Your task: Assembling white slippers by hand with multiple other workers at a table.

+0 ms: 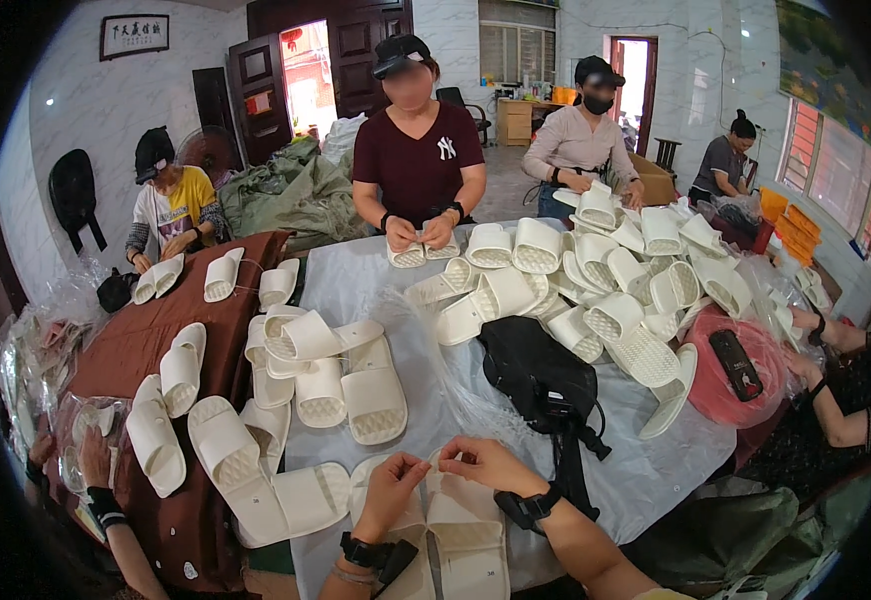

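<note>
1. Free: worktop (656, 450) far-L corner, plus near-R corner past blk bag (534, 365).
2. Bag blocks ctr, strap (572, 475) twd near edge.
3. Slipper pile (614, 318) blocks far-R; slipper stack (372, 402), L edge.

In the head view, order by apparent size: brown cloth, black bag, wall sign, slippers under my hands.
1. Brown cloth
2. Black bag and slippers: too alike to rank
3. Wall sign

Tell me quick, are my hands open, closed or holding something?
Left hand: closed in a pinch; can't tell if it holds anything.
Right hand: pinched closed too; can't tell if anything is held.
</note>
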`<state>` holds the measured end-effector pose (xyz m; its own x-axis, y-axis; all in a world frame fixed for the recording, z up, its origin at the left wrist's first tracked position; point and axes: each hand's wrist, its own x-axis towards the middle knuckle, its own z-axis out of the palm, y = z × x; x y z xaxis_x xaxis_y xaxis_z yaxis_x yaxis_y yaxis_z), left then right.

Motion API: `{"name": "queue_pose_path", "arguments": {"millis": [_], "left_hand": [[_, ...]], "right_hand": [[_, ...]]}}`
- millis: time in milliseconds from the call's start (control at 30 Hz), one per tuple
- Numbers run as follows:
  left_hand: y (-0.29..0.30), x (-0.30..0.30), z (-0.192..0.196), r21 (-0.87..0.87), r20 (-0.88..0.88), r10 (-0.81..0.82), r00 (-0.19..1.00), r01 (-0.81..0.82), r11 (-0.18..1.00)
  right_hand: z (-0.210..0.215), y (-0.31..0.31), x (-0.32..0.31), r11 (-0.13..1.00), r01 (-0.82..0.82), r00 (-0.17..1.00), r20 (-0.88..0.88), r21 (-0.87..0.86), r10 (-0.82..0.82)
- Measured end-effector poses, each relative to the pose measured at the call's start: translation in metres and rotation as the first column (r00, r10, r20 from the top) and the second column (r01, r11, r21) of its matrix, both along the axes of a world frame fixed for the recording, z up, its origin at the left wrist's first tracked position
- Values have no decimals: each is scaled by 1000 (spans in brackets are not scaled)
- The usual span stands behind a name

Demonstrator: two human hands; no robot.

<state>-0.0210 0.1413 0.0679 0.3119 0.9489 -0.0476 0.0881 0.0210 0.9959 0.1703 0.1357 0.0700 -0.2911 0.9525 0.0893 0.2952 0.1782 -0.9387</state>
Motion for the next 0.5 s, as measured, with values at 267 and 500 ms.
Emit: {"name": "queue_pose_path", "arguments": {"millis": [267,500], "left_hand": [[-1,4,3,38,41,54,998,-55,998],[2,-2,-12,164,-151,-95,984,120,979]], "right_hand": [[-1,2,0,996,-33,993,-118,-89,22],[-4,3,1,983,-120,985,-141,-136,101]]}}
